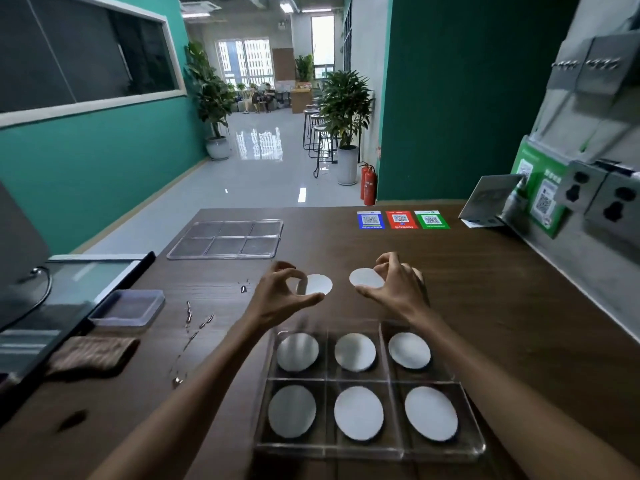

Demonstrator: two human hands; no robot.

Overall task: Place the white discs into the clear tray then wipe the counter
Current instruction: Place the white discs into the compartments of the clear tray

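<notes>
At mid-frame, the left hand (287,296) pinches one white disc (318,284) and the right hand (394,285) pinches another disc (365,278), both grips held above the bench (502,306); just below, the clear tray (367,452) holds six discs.

Both hands (341,289) pinching white discs (318,284) above clear tray (369,450)

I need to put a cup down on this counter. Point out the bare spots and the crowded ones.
Bare wood lies right of the clear tray, toward the wall, and between the QR stickers and the right hand. The left is crowded: spilled drops, brown cloth, small lidded box. The lid fills the far left. Each hand, left hand included, pinches a disc.
</notes>
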